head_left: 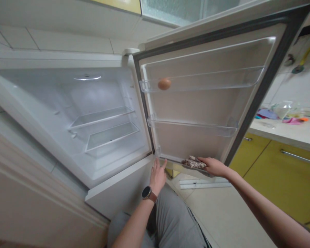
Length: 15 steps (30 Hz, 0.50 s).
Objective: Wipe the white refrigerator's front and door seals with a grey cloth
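A fridge door [186,106] stands wide open in front of me. My right hand [213,167] is closed on a brown-and-white patterned cloth [195,162], which lies against the lowest clear door shelf [174,166]. At the left end of that shelf is my left hand [158,175], its fingers stretched out and apart at the shelf's edge; a watch sits on that wrist. A brown egg [164,84] rests in the top door shelf [209,81]. The middle door shelf [193,128] is also clear plastic.
To the left is the lit fridge compartment [93,93] with two glass shelves [103,117]. A counter [294,132] at right holds a pink cloth [291,121] and plastic items above yellow cabinets [286,175]. A white strip [204,183] lies on the tiled floor.
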{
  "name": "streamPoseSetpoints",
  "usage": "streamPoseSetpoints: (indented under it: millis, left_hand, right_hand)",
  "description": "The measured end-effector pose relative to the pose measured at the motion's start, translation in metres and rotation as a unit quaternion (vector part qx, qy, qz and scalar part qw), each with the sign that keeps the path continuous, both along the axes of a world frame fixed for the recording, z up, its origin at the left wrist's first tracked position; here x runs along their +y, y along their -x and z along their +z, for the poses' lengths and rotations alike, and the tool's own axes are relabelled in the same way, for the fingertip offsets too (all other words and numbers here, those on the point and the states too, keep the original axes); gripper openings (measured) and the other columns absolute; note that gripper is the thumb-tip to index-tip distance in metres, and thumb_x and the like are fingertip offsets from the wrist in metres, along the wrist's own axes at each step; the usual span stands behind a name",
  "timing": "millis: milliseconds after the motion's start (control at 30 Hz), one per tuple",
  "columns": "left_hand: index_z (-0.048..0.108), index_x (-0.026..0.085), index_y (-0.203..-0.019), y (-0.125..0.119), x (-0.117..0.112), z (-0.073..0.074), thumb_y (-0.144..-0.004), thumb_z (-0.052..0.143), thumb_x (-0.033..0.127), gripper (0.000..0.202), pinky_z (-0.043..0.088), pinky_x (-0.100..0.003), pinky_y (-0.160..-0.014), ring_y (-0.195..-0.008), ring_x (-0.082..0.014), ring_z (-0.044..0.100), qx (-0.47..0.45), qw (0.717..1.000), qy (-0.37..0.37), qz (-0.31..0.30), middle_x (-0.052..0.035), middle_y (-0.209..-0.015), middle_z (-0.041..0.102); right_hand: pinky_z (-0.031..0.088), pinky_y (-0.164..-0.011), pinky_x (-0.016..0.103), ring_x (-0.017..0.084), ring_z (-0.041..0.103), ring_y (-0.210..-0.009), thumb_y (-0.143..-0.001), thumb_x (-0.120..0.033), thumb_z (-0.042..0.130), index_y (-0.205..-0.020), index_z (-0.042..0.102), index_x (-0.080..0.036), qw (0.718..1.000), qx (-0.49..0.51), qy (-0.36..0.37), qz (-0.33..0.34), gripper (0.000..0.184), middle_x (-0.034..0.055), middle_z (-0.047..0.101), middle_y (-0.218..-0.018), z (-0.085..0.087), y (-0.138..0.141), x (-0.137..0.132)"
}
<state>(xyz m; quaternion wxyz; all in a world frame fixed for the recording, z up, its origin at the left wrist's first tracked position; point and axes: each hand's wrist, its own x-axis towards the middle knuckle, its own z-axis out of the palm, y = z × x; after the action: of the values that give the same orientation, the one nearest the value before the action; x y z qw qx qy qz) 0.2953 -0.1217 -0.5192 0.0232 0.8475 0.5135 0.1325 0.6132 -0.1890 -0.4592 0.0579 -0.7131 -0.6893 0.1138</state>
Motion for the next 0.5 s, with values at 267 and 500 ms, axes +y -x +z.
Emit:
streamPoseSetpoints:
  millis: [267,500]
  left_hand:
    - [0.045,0.022,-0.159,-0.003,0.003,0.005,-0.083,0.052,0.003,0.078,0.033,-0.059,-0.124,-0.161,-0.0307,0.020,-0.001,0.999,-0.034,-0.042,-0.0120,-0.172,0.027]
    - [0.051,0.018,-0.154,-0.005,0.014,0.003,-0.086,0.048,0.003,0.070,0.031,-0.057,-0.126,-0.157,-0.0273,0.031,-0.009,0.997,-0.038,-0.065,-0.0119,-0.164,0.044]
  right_hand:
    - [0.049,-0.087,0.030,0.025,0.070,-0.108,-0.079,-0.020,0.047,-0.133,0.064,-0.026,0.994,0.041,-0.089,-0.053,0.057,0.0086,0.073,-0.124,0.004,0.006,-0.020]
    - [0.053,-0.088,0.031,0.020,0.067,-0.098,-0.088,-0.038,0.057,-0.124,0.066,-0.017,0.865,0.275,-0.393,-0.150,0.042,0.0081,0.072,-0.116,0.024,-0.051,-0.078]
